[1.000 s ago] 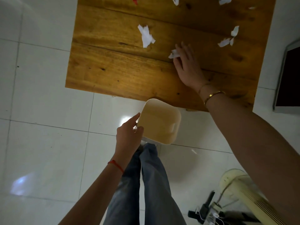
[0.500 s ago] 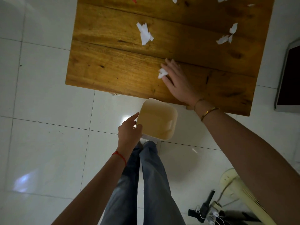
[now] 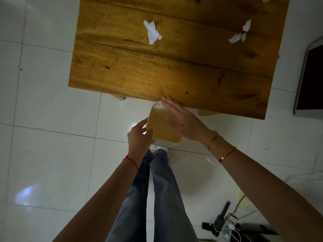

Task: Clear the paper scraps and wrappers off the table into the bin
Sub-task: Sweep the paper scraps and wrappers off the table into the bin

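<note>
A small white bin [image 3: 161,127] is held just below the near edge of the wooden table [image 3: 122,72]. My left hand [image 3: 139,138] grips the bin's left rim. My right hand [image 3: 183,121] lies flat over the bin's mouth with fingers extended, fingertips at the table edge. A small white scrap [image 3: 158,104] shows at the bin's far rim beside those fingertips. On the table a larger white paper scrap [image 3: 152,32] lies left of centre, and torn white scraps [image 3: 240,33] lie at the right. More bits sit at the far edge, cut off.
White tiled floor [image 3: 43,154] surrounds the table. A dark screen with a pale frame [image 3: 309,79] stands at the right. A fan base and a black device with cables [image 3: 222,222] lie on the floor at the lower right. My legs in jeans [image 3: 157,198] stand below the bin.
My right hand swept the small white scrap across the table toward me, off the near edge, and now sits over the bin's mouth. The left hand kept hold of the bin.
</note>
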Demonstrator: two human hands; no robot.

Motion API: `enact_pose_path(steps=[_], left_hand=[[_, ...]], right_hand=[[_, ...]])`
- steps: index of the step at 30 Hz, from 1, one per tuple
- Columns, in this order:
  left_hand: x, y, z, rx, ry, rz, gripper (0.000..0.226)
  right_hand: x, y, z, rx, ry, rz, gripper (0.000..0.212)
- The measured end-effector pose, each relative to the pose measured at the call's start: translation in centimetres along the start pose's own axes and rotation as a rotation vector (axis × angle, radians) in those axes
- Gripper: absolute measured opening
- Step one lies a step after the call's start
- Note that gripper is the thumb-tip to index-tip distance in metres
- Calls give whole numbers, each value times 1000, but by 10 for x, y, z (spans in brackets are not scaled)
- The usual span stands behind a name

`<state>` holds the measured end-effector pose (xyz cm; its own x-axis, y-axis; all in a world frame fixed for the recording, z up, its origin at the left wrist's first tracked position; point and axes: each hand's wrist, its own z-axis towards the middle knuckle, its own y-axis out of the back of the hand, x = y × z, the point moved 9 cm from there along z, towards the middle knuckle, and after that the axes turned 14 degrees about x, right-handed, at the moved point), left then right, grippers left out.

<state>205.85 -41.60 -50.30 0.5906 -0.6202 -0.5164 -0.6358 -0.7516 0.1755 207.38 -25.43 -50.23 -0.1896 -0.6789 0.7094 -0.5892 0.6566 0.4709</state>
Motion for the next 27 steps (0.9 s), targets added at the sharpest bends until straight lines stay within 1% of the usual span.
enact_pose_path(steps=[3, 5, 8, 11, 13, 17, 20, 27], left_hand=[[2, -1, -1, 2, -2, -19, 46], [2, 0, -2, -2, -19, -27, 45], [0, 4, -3, -14, -57, -3, 43], [3, 9, -2, -10, -59, -3, 45], [6, 14, 0, -11, -50, -9, 47], [11, 24, 6, -12, -56, 0, 47], [20, 31, 15, -13, -59, -6, 47], [33, 40, 35, -13, -52, -54, 47]], right_hand=[[7, -24, -16, 92, 19, -38, 58], [12, -33, -23, 98, 43, -115, 52], [24, -31, -25, 40, 125, -218, 47], [26, -14, -17, -32, 125, -194, 48], [27, 0, -7, -79, 123, -233, 50], [17, 37, 28, -171, 12, -306, 55], [2, 68, 59, -213, -79, -278, 58], [-2, 128, 129, -259, -158, -285, 59]])
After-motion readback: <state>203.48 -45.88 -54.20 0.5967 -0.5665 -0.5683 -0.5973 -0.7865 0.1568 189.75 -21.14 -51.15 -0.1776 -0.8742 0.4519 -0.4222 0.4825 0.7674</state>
